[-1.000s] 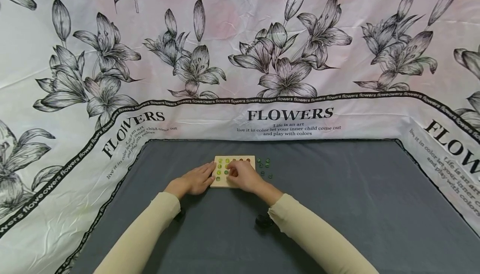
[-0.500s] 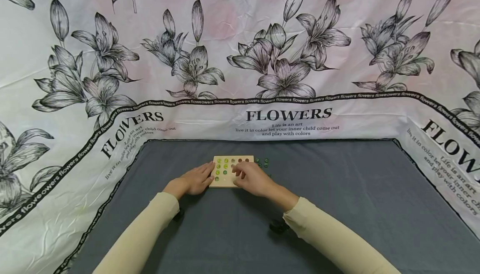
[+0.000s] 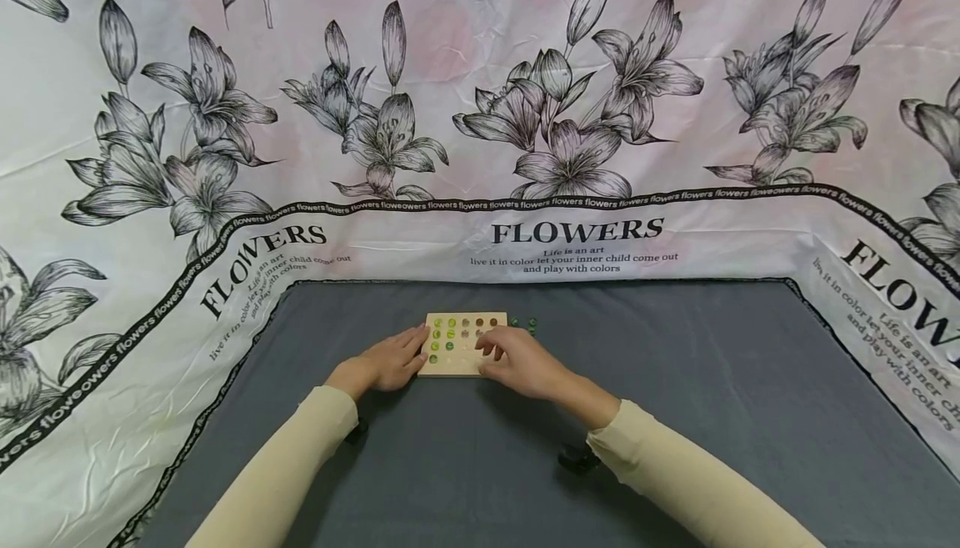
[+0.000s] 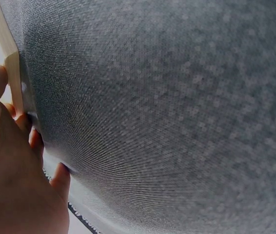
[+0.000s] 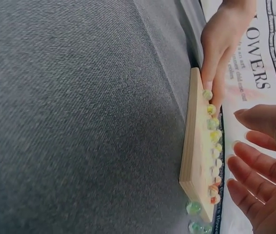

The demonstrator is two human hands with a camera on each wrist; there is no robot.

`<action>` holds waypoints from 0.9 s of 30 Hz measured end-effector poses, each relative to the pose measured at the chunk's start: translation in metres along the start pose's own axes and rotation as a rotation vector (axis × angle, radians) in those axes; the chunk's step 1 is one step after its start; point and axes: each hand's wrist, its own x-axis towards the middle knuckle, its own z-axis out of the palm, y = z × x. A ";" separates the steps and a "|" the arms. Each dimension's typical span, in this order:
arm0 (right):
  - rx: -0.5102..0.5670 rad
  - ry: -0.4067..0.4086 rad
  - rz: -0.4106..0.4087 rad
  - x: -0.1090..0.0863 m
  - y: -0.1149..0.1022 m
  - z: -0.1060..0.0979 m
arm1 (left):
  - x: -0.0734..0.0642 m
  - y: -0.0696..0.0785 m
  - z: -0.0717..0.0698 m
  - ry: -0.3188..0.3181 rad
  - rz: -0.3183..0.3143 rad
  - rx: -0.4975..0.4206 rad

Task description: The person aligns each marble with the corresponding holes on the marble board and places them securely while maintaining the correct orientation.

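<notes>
A pale wooden board (image 3: 461,369) lies on the grey cloth with rows of glass marbles on it. Yellow-green marbles (image 3: 437,334) sit at its left, a green marble (image 3: 450,346) beside them, and clear and reddish ones toward the right. My left hand (image 3: 384,363) rests against the board's left edge with fingers extended. Over the board's right part hovers my right hand (image 3: 525,362), its fingers (image 5: 255,161) loosely bent and apart, holding nothing in the right wrist view. Loose green marbles (image 5: 194,208) lie just past the board's right end, partly hidden by the right hand in the head view.
A grey cloth (image 3: 675,381) covers the table. Behind it and at the sides hangs a white-pink sheet (image 3: 420,260) printed with flowers and lettering. A dark strap-like object (image 3: 577,458) shows under the right wrist.
My right hand has drawn back to the right, from the green marble in the board toward the board's right edge. The left hand keeps its place.
</notes>
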 end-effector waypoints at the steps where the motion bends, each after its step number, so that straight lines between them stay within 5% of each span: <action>1: -0.010 0.003 -0.011 -0.001 0.001 -0.001 | -0.001 0.001 -0.001 -0.003 -0.001 0.003; 27: -0.079 0.008 0.036 -0.036 0.031 -0.029 | -0.004 0.005 -0.004 -0.010 -0.019 -0.005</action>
